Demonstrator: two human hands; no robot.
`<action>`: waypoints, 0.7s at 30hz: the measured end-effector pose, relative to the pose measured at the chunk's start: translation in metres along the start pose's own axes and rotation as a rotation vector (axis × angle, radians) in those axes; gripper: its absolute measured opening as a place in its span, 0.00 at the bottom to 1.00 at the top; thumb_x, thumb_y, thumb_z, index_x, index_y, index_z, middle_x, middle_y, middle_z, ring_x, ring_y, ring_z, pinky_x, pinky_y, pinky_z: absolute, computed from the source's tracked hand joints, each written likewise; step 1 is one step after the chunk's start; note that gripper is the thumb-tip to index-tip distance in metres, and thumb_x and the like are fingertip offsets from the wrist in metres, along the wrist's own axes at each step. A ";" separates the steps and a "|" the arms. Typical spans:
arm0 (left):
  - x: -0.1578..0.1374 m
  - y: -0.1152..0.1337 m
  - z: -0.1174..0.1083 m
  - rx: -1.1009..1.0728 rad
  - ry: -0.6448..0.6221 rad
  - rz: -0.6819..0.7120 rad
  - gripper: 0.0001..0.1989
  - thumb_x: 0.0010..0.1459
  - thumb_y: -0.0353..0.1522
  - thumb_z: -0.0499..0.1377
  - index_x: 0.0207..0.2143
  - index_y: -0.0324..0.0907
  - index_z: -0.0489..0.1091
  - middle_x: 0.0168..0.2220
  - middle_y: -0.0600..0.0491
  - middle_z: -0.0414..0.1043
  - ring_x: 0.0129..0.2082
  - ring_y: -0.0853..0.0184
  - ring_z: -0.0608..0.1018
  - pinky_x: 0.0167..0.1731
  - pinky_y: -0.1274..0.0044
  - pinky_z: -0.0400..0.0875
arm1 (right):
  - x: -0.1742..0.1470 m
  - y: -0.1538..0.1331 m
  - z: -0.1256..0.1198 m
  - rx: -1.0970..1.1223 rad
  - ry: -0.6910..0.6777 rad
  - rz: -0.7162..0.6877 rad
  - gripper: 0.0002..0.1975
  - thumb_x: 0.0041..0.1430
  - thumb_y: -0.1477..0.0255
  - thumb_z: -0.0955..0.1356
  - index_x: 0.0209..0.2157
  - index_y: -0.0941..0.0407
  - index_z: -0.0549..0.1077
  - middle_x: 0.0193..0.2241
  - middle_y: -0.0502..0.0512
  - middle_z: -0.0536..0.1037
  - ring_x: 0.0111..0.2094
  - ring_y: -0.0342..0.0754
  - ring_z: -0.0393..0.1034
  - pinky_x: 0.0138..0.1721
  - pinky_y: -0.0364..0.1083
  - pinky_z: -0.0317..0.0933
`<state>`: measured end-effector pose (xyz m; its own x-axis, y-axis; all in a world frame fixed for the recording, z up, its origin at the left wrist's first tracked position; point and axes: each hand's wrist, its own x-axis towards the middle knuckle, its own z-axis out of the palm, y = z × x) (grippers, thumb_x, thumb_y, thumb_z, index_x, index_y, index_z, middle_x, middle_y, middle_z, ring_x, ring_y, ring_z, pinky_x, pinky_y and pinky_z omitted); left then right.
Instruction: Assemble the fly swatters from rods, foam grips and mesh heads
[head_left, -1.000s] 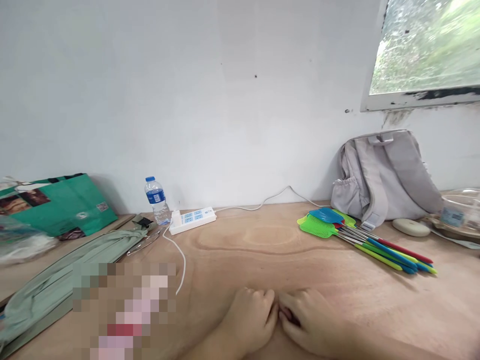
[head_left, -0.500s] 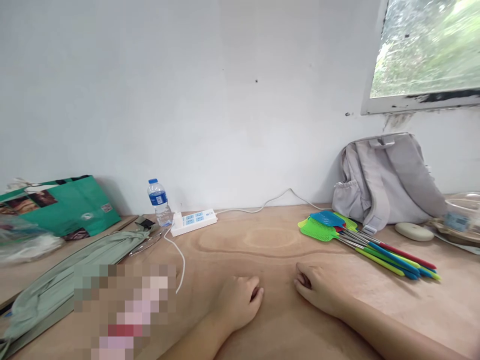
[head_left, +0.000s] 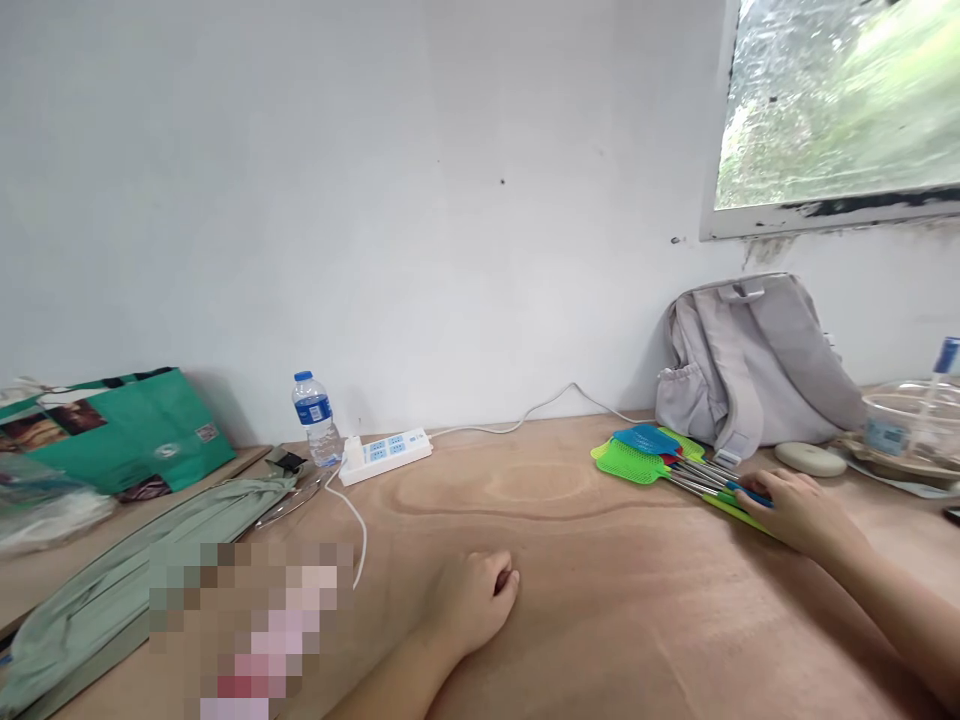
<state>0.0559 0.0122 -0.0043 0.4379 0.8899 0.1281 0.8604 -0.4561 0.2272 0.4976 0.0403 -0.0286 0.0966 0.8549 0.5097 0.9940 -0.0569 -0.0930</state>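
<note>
Your right hand (head_left: pixel 796 508) at right of frame, fingers draped over handles of fly swatters (head_left: pixel 679 468); whether fingers grip a handle, cannot tell. Swatter bundle lies on wooden table (head_left: pixel 600 600), heads green and blue, pointing toward centre frame, just in front of grey backpack (head_left: pixel 754 365). Your left hand (head_left: pixel 472 600) at lower centre, loosely curled, resting on table, holding nothing. White power strip (head_left: pixel 386 452) and water bottle (head_left: pixel 315 418) at left centre, near wall. Green bag (head_left: pixel 127 430) far left.

Both forearms bare to the frame's lower edge; left hand (head_left: pixel 471 603) and right hand (head_left: pixel 796 510) ungloved, no sleeves, rings or watch visible.
</note>
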 end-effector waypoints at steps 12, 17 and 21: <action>0.000 0.000 0.000 -0.305 0.048 -0.037 0.05 0.56 0.34 0.49 0.29 0.44 0.61 0.27 0.56 0.67 0.27 0.69 0.69 0.26 0.79 0.56 | 0.005 -0.037 -0.002 0.314 0.208 -0.096 0.17 0.59 0.61 0.54 0.35 0.57 0.67 0.33 0.63 0.73 0.36 0.55 0.68 0.38 0.50 0.60; 0.001 -0.002 0.005 -0.924 0.061 0.042 0.14 0.56 0.40 0.51 0.43 0.43 0.62 0.39 0.51 0.69 0.40 0.65 0.69 0.41 0.75 0.62 | -0.029 -0.140 -0.018 0.730 -0.057 -0.132 0.15 0.59 0.60 0.57 0.39 0.55 0.66 0.32 0.56 0.73 0.34 0.50 0.68 0.36 0.47 0.62; 0.013 0.002 0.016 -1.350 0.137 0.070 0.19 0.56 0.43 0.53 0.47 0.44 0.65 0.48 0.49 0.68 0.53 0.62 0.64 0.54 0.70 0.51 | -0.054 -0.224 -0.008 1.069 -0.225 -0.102 0.16 0.60 0.60 0.56 0.39 0.55 0.66 0.25 0.51 0.70 0.29 0.46 0.66 0.30 0.43 0.61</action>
<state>0.0680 0.0231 -0.0179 0.3729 0.8923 0.2543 -0.1203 -0.2253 0.9668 0.2702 0.0024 -0.0283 -0.1030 0.9109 0.3995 0.4293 0.4030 -0.8083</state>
